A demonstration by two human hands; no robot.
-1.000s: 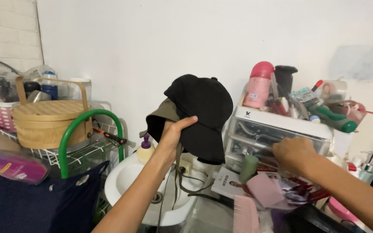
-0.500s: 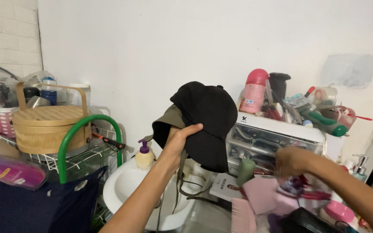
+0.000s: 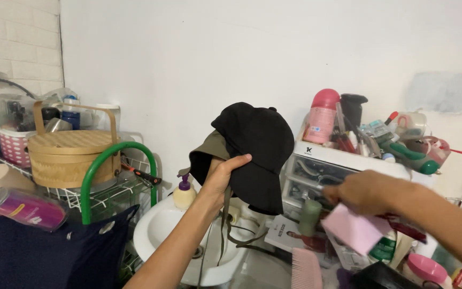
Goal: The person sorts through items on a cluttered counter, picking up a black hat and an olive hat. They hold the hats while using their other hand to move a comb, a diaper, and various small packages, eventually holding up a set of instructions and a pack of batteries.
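- White plaster wall fills the background, with white-painted brick at the far left and a cluttered wash corner below it.
- Left hand [image 3: 219, 176] is raised over the white sink [image 3: 156, 230], thumb on the near side and fingers curled behind, clamping 2 hats together: a black cap [image 3: 258, 144] in front and an olive hat [image 3: 209, 147] tucked behind it, its olive straps [image 3: 225, 225] hanging down into the basin.
- Right hand [image 3: 360, 191] is closed around the top edge of a flat pink piece [image 3: 355, 231], which hangs tilted below it, in front of the clear plastic drawer unit [image 3: 322, 171]; the fingertips themselves are hidden.
- On top of the drawers stand a pink spray can [image 3: 322, 116], a black brush and assorted bottles, crowded together.
- Soap pump bottle [image 3: 184, 194] sits at the sink's back rim, just left of the left wrist.
- Pink comb [image 3: 306, 270] lies at the bottom edge, below the pink piece.
- At the left, a lidded bamboo basket [image 3: 70, 155] rests on a wire rack with a green hoop [image 3: 102, 171].
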